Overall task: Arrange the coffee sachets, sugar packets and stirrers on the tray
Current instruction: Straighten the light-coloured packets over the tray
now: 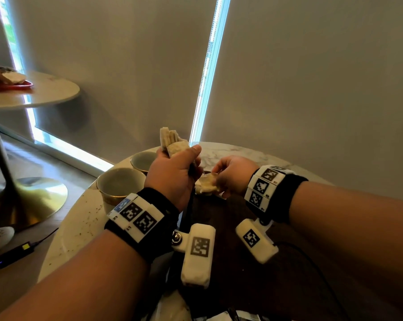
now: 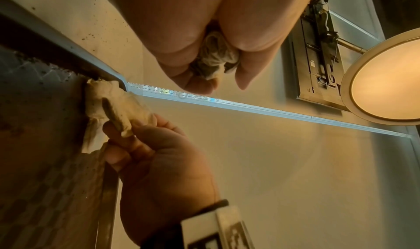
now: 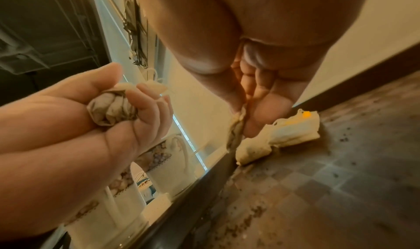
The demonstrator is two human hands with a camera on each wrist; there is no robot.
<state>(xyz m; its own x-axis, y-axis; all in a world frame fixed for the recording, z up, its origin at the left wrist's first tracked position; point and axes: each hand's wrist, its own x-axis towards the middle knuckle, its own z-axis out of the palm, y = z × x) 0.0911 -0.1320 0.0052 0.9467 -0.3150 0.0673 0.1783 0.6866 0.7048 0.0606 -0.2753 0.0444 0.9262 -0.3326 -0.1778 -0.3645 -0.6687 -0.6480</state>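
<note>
My left hand (image 1: 182, 165) is raised over the tray's far left corner and grips a bunch of pale packets (image 1: 172, 140) that stick up out of the fist; the crumpled lower ends of the packets (image 3: 111, 109) show between its fingers. My right hand (image 1: 219, 176) pinches the edge of one pale packet (image 1: 206, 185) just above the dark tray (image 1: 221, 218). In the right wrist view the pinched packet (image 3: 237, 129) hangs from thumb and fingers, beside another pale packet with an orange spot (image 3: 286, 132) lying on the tray (image 3: 329, 190). No stirrers are in sight.
Two gold-rimmed cups (image 1: 120, 184) (image 1: 143, 159) stand left of the tray on the round marble table (image 1: 80, 218). More sachets (image 1: 219, 318) lie at the near edge. Crumbs dot the tray. Another person's hand rests on a red plate (image 1: 17, 85) on a far table.
</note>
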